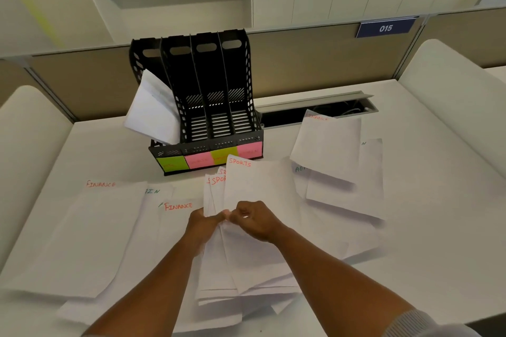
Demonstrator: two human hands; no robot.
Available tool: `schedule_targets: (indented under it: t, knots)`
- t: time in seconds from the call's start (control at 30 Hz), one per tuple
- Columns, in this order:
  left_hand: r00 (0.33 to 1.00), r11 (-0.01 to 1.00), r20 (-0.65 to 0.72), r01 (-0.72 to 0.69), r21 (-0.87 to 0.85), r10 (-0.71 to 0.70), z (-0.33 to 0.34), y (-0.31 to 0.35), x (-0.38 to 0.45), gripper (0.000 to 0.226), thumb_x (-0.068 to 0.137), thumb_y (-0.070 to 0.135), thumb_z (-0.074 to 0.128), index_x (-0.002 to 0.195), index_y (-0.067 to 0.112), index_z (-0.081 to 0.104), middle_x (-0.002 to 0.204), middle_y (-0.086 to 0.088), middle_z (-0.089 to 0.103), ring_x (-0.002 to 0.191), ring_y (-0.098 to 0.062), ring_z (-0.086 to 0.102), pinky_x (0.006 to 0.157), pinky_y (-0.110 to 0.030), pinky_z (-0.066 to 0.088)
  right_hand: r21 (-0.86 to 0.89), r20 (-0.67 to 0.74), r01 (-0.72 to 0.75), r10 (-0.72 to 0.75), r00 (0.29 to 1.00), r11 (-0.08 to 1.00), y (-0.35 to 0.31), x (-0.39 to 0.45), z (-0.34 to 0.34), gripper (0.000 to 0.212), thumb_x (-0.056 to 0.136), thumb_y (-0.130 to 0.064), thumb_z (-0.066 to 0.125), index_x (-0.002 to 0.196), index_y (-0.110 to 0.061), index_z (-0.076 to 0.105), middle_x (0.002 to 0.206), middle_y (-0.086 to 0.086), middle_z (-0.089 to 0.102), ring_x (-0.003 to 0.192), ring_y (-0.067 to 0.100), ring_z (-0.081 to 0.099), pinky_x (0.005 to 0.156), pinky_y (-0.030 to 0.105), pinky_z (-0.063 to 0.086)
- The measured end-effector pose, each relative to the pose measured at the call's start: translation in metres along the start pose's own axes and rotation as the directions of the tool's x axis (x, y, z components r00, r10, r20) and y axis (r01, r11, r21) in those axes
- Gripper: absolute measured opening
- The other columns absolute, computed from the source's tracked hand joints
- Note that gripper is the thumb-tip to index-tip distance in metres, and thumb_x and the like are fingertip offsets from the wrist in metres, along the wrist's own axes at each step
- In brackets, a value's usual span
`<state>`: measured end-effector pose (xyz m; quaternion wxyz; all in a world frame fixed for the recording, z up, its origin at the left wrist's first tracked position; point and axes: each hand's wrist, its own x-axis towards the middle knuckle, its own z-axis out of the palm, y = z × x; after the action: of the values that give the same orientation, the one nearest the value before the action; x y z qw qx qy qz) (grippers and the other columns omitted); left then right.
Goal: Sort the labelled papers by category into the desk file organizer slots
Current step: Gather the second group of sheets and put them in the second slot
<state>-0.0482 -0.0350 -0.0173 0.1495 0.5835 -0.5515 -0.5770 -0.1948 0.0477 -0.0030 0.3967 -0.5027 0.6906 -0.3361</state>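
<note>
A black desk file organizer (208, 107) stands at the back centre of the white desk, with green and pink sticky labels along its front. White sheets (153, 115) lean out of its leftmost slot. My left hand (205, 223) and my right hand (254, 220) meet in front of it, both gripping a fanned bundle of papers marked SPORTS (254, 183), held tilted above the desk. Loose sheets marked FINANCE (101, 216) lie to the left. More labelled sheets (336, 156) lie in an overlapping pile to the right.
An open cable trough (320, 109) with a raised grey lid runs behind the right pile. A beige partition (315, 63) closes off the desk's back, with a blue sign reading 015 (386, 28). White curved side panels flank the desk.
</note>
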Motion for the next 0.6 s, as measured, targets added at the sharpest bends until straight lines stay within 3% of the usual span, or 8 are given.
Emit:
schedule_targets:
  t: [0.07,0.13,0.23,0.3,0.37,0.47,0.53,0.6]
  knots:
    - [1.000,1.000,0.000,-0.001,0.015,0.001,-0.001,0.001,0.000,0.044,0.084,0.037,0.073,0.120,0.014,0.063,0.113,-0.009,0.069,0.094,-0.026,0.063,0.081,-0.035,0.052,-0.002,-0.110,-0.021,0.020,0.994,1.000,-0.001,-0.002,-0.004,0.051,0.089,-0.060,0.048,0.083,-0.013,0.068,0.083,-0.003,0.068,0.078,0.012,0.061,0.076,0.033,0.050]
    - [1.000,0.999,-0.021,0.001,0.036,0.000,-0.004,0.001,-0.001,0.044,0.087,0.035,0.071,0.124,0.013,0.060,0.117,-0.008,0.067,0.097,-0.027,0.061,0.085,-0.037,0.051,-0.038,-0.319,-0.042,0.028,0.947,0.998,0.000,-0.003,-0.010,0.046,0.091,-0.057,0.047,0.082,-0.015,0.065,0.085,-0.004,0.067,0.080,0.011,0.060,0.076,0.031,0.049]
    - [0.999,1.000,-0.035,0.008,0.016,-0.008,-0.011,0.000,0.000,0.044,0.087,0.032,0.070,0.125,0.012,0.059,0.120,-0.009,0.065,0.104,-0.029,0.060,0.094,-0.043,0.050,-0.113,-0.647,-0.173,0.059,0.760,0.979,0.008,-0.004,-0.024,0.022,0.088,-0.037,0.061,0.099,-0.018,0.057,0.103,-0.002,0.060,0.097,0.014,0.055,0.087,0.031,0.046]
    - [0.999,1.000,-0.033,0.004,-0.011,-0.004,-0.018,-0.001,-0.001,0.045,0.087,0.033,0.071,0.125,0.012,0.059,0.120,-0.008,0.066,0.106,-0.029,0.060,0.097,-0.043,0.049,-0.055,-0.744,-0.298,0.159,0.649,0.953,0.014,-0.005,-0.036,0.037,0.083,-0.036,0.066,0.111,-0.015,0.052,0.113,0.003,0.056,0.108,0.021,0.051,0.094,0.037,0.044]
    - [0.999,0.999,-0.035,-0.010,-0.048,0.008,-0.025,-0.002,-0.003,0.042,0.087,0.033,0.070,0.122,0.014,0.059,0.120,-0.007,0.065,0.106,-0.028,0.060,0.095,-0.040,0.048,0.023,-0.763,-0.383,0.264,0.590,0.924,0.018,-0.004,-0.046,0.053,0.081,-0.045,0.066,0.119,-0.013,0.050,0.120,0.006,0.055,0.116,0.026,0.047,0.097,0.044,0.041]
    - [0.999,0.994,-0.044,-0.021,-0.111,0.016,-0.034,-0.003,-0.005,0.038,0.088,0.035,0.069,0.120,0.019,0.054,0.121,-0.005,0.062,0.109,-0.028,0.057,0.094,-0.039,0.045,0.035,-0.718,-0.403,0.303,0.627,0.915,0.021,-0.003,-0.054,0.061,0.081,-0.060,0.058,0.120,-0.014,0.050,0.117,0.003,0.057,0.114,0.026,0.048,0.097,0.047,0.041]
    - [0.999,0.990,-0.045,-0.010,-0.143,0.004,-0.039,-0.003,-0.004,0.055,0.088,0.036,0.069,0.134,0.014,0.048,0.128,-0.006,0.059,0.120,-0.033,0.054,0.104,-0.047,0.043,0.112,-0.623,-0.340,0.333,0.708,0.934,0.021,-0.002,-0.055,0.062,0.080,-0.067,0.055,0.117,-0.016,0.051,0.108,-0.001,0.059,0.105,0.024,0.055,0.093,0.047,0.047]
    - [0.999,0.983,-0.046,-0.016,-0.184,0.008,-0.043,0.000,-0.005,0.059,0.088,0.035,0.069,0.139,0.014,0.046,0.128,-0.007,0.060,0.122,-0.035,0.054,0.105,-0.050,0.043,0.262,-0.486,-0.239,0.342,0.804,0.935,0.016,-0.002,-0.054,0.059,0.081,-0.066,0.056,0.116,-0.019,0.053,0.108,-0.001,0.063,0.097,0.021,0.061,0.087,0.041,0.053]
